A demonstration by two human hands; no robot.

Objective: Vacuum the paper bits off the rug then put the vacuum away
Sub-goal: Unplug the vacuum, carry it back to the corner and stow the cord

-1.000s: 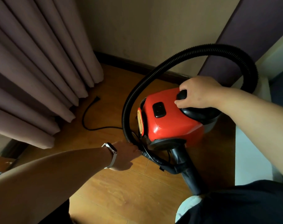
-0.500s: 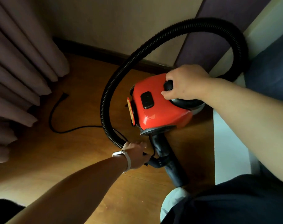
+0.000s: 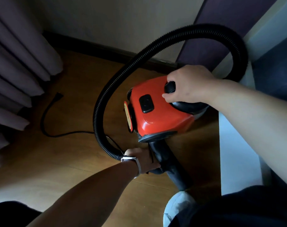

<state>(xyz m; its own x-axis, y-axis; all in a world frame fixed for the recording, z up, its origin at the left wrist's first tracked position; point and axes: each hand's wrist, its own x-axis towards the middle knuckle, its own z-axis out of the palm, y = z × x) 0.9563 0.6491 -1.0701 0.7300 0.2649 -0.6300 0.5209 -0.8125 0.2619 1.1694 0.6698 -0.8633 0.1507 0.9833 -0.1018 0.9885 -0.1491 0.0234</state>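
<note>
One illegible yellow label (image 3: 128, 117); left hand (image 3: 142, 160), right hand (image 3: 188, 86) on red vacuum (image 3: 160, 120)

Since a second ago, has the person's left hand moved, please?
Yes: the left hand moved rightward, away from the thin black power cord lying on the wooden floor.

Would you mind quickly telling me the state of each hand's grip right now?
Left-hand grip: closed on the black hose end, near the floor.
Right-hand grip: closed on the red vacuum's black handle.
</note>
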